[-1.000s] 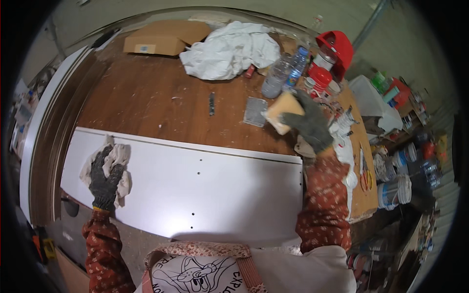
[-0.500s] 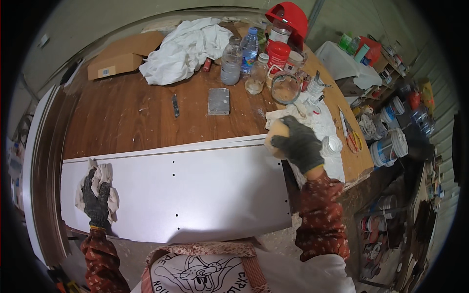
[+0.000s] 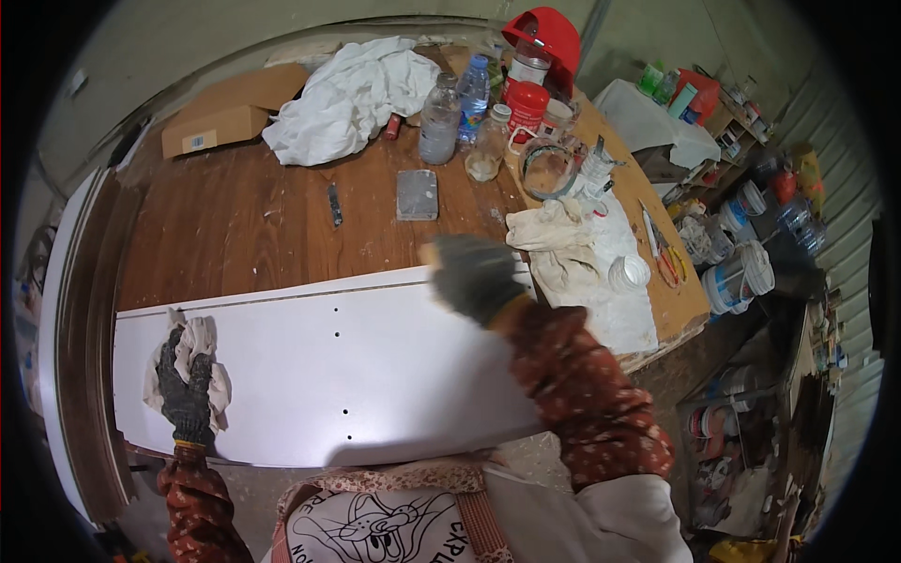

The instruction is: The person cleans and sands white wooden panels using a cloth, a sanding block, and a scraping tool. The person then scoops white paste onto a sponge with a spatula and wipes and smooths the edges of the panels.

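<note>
Right hand (image 3: 474, 279), in a dark grey glove and blurred by motion, closed around a pale block (image 3: 429, 253), with only an edge of it showing at the fingertips. Now over the far edge of the white panel (image 3: 272, 375), in from its right end; a moment ago, out at its far right corner. By judgement, back over the work rather than beside it. Whether touching the panel or just above, cannot tell.

Largest first: beyond the panel, a brown counter (image 3: 235, 225). Farther off, beyond the panel's middle, a crumpled white cloth (image 3: 352, 98); beyond its left half, a cardboard box (image 3: 216, 122). Off the panel's right end, a white sheet (image 3: 615, 310), and on it a cream cloth bundle (image 3: 554, 244), uncovered by the shift. On the panel's left end, a cream rag (image 3: 197, 330), unmoved, under the left hand (image 3: 185, 392), likewise gloved, with fingers bent over it; whether gripping or only pressing, cannot tell. Seemingly a steady hold, with all change on the other side. Just beyond the panel's right half, a grey block (image 3: 417, 195); beyond its middle, a thin dark strip (image 3: 334, 204). Smallest, in the panel's face, dark holes (image 3: 345, 411).
</note>
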`<state>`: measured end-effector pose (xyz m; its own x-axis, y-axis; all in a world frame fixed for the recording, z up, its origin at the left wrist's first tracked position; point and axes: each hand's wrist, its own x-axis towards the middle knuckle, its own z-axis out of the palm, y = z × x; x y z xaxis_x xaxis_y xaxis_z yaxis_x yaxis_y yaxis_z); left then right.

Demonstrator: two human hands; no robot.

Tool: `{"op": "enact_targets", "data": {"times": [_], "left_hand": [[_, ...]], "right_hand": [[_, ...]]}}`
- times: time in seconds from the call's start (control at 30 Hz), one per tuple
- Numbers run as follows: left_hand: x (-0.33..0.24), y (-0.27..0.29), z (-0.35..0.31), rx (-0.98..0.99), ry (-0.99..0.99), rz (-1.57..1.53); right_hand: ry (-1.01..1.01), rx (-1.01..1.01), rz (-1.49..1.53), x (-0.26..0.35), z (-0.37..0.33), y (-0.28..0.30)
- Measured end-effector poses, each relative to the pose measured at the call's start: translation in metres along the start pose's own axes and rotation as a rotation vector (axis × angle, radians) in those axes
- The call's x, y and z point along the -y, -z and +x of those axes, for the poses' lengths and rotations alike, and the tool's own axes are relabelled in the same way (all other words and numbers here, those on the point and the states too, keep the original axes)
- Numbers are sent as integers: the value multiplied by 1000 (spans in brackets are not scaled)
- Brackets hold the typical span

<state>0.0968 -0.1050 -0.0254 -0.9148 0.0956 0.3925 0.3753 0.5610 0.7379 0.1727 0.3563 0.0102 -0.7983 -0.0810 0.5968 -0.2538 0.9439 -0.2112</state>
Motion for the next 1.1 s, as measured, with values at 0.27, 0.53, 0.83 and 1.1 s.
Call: {"op": "enact_targets", "data": {"times": [0.27,0.53,0.83,1.1], "left_hand": [[-1,8,0,-3,-270,502],[-8,2,2,12,-77,197],[-8,2,1,-15,-244,390],[-11,2,0,-23,-313,470]], "right_hand": [[-515,379,-351,-36,-6,94],[-481,472,-450,-40,-4,84],[-712,347,-295,-75,-27,101],[-367,419,-235,-85,-44,109]]}}
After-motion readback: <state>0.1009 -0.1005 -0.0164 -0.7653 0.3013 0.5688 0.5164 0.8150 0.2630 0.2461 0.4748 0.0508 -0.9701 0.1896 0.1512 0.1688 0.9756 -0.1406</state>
